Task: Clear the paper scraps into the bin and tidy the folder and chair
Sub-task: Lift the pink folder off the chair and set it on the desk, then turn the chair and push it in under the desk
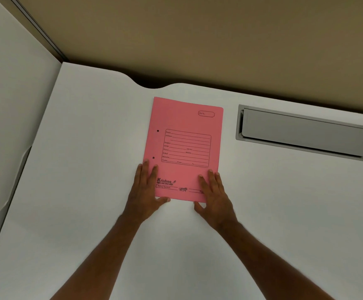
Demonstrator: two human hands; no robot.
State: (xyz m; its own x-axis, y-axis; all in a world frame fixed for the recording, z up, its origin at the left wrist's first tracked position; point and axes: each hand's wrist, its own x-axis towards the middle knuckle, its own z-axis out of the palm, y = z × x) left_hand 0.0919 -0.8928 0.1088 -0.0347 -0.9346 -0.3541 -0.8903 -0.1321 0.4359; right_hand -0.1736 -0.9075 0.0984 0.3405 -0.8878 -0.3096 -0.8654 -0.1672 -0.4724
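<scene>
A closed pink folder with a printed label box lies flat on the white desk, near its back edge. My left hand rests flat on the folder's near left corner, fingers straight, thumb along the near edge. My right hand lies flat on the near right corner, thumb at the near edge. No paper scraps, bin or chair are in view.
A grey cable-tray flap is set into the desk to the right of the folder. A tan partition wall runs behind the desk, a white side panel stands at the left. A curved notch cuts the desk's back edge.
</scene>
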